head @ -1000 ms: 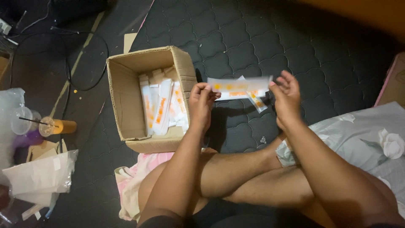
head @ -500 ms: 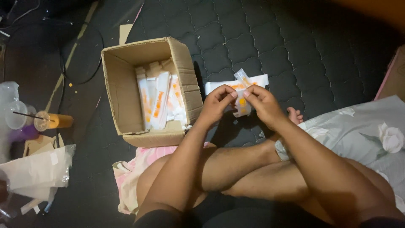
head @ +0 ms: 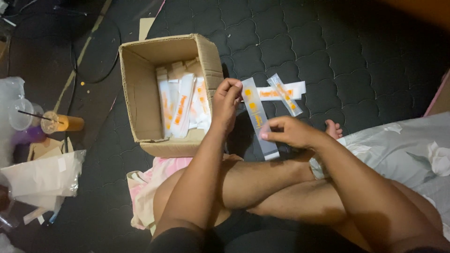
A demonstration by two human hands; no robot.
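two hands share one long clear packet (head: pixel 257 115) with orange print: the left hand (head: pixel 227 100) pinches its top end, the right hand (head: pixel 287 132) grips its lower part, above the crossed legs. just left stands the cardboard box (head: pixel 140 93) of similar packets; two more packets (head: pixel 282 92) lie beyond on open dark quilted mat (head: pixel 356 56)

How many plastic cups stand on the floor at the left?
2: a clear cup with a straw near the left edge, and an orange-filled cup just right of it. Others may be hidden.
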